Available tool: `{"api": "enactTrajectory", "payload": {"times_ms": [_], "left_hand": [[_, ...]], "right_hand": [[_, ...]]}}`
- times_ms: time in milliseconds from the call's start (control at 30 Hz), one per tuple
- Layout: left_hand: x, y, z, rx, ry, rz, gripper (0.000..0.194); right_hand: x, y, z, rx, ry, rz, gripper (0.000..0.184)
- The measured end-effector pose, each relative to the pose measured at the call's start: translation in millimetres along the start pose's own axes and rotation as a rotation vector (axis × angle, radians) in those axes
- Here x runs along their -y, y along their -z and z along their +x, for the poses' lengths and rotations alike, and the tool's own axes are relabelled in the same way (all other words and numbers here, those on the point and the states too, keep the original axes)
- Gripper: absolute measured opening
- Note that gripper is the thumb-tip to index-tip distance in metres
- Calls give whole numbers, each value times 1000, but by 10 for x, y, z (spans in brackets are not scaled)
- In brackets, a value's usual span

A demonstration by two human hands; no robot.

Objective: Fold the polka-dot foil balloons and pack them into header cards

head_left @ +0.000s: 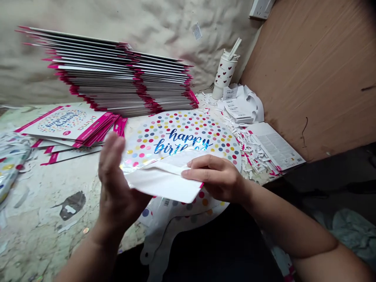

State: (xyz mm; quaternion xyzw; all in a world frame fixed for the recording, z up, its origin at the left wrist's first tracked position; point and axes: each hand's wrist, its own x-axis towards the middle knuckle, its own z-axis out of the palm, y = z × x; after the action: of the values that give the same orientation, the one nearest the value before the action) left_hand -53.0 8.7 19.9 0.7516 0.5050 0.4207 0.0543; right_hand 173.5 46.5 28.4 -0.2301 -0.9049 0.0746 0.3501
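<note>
A round foil balloon (179, 143) with coloured polka dots and blue "happy birthday" lettering lies flat and tilted across my hands, its white tail flap (164, 182) folded over the front. My right hand (217, 176) rests on that flap, fingers pressed on it. My left hand (114, 184) stands upright, fingers together, against the balloon's left edge; I cannot tell if it grips the foil. Below them lies a second dotted foil balloon (188, 207), with its white tail (158, 246) hanging toward my lap.
A tall stack of packaged cards with pink edges (117, 78) stands behind, with more packs (67, 127) at left. Paper shreds (249, 150), labels (236, 103), a heart-patterned cup with straw (225, 72) and a wooden board (308, 74) lie right.
</note>
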Motion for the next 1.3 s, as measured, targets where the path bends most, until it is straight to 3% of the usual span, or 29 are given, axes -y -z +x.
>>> {"api": "enactTrajectory", "payload": {"times_ms": [67,133,233,333,467,533,600,700,767,867,933,1000,1033,1067,1133,1200,1300], "left_hand": [[153,43,-101,85,-232,71,36],[242,-8,-276,288,-406,139,33],[268,-164,-562,466,-416,211,35],[224,-273,-668,506,-285,149,30],[166,-354,-454,566,145,102,20],[174,-412,-312,582,290,148,22],[226,-467,-224,563,281,219,26],[373,-462,-211,509,249,320,38],[459,-362,-254,461,292,333,42],[438,-127,-354,332,454,306,32],[313,-12,-429,446,654,78,30],[155,9,-492,695,906,-388,36],[86,-15,-512,738,1022,-639,38],[31,-56,-521,688,1121,-852,40],[-26,-159,-507,385,1242,-1096,38],[-33,-249,-465,113,1273,-1140,27],[-31,-325,-401,-44,1314,-1148,14]], "right_hand": [[-92,-72,-143,-12,61,-22,25],[-116,-202,-354,60,105,-135,23],[-44,-413,-669,174,122,-280,23],[31,-509,-782,226,19,-243,21],[-48,-479,-552,376,-372,-63,20],[-134,-452,-387,443,-538,-29,14],[-199,-440,-258,510,-513,-16,32],[-206,-473,-152,688,-281,-15,62],[-155,-527,-121,817,-234,-76,66],[-47,-604,-93,915,-274,-256,66],[23,-617,-77,886,-234,-365,57],[88,-593,-64,745,-128,-446,42],[120,-572,-60,642,-62,-472,37],[152,-551,-59,525,3,-484,34],[215,-522,-66,292,109,-480,30],[267,-518,-81,125,163,-466,25],[318,-540,-107,27,164,-474,22]]}}
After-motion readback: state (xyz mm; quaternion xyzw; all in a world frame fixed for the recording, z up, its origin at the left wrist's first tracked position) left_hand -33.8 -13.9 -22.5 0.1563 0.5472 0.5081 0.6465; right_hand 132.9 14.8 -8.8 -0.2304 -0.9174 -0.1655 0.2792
